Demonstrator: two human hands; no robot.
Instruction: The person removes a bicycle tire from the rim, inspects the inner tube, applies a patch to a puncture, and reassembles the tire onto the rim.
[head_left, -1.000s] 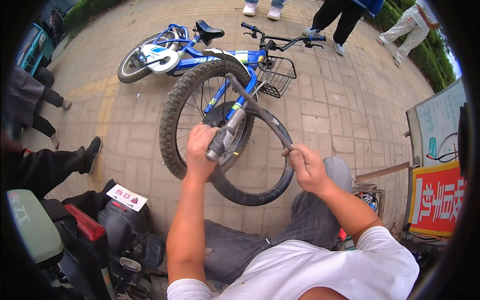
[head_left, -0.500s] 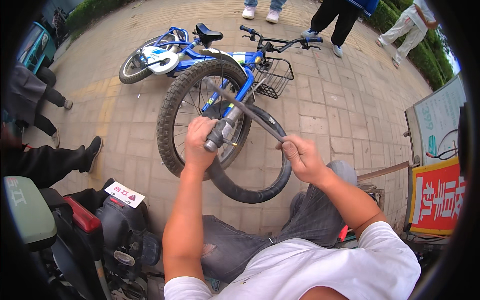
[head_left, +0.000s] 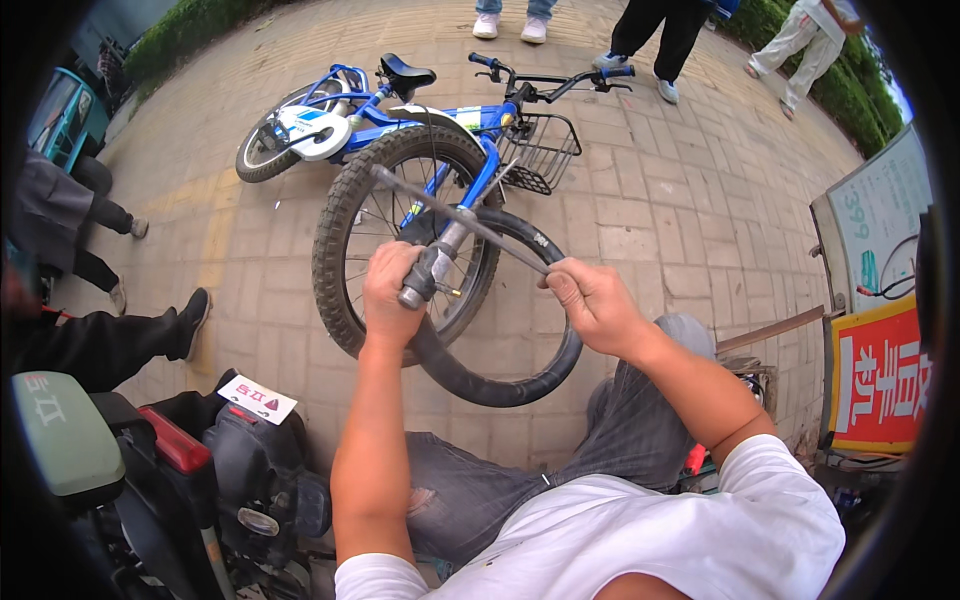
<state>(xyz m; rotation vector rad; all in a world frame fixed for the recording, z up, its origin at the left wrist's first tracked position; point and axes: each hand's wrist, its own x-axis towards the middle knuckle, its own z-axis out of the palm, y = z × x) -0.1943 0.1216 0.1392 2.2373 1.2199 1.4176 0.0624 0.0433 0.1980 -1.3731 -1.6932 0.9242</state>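
My left hand (head_left: 391, 288) is closed round a black inner tube (head_left: 510, 392), which hangs in a loop in front of my knees. Beside that fist a grey, cylinder-like piece (head_left: 428, 277) sticks out, with a small brass valve next to it; whether it is folded tube or a separate tool is unclear. My right hand (head_left: 592, 302) pinches the near end of a long, thin grey file-like bar (head_left: 420, 193). The bar lies slantwise across the grey piece, its far end over the front wheel (head_left: 330, 230) of a blue bicycle (head_left: 375, 133) lying on its side.
Brick paving (head_left: 660, 230) spreads around the bicycle. Bystanders' legs (head_left: 650, 45) are at the far side, and a dark-trousered leg (head_left: 120, 330) reaches in from the left. A parked scooter (head_left: 250, 470) is close at lower left. A red and yellow sign (head_left: 880, 375) stands at right.
My right hand has shifted slightly left, sliding the bar toward the left across the grey piece. My left hand keeps its hold, and the whole view has moved a little.
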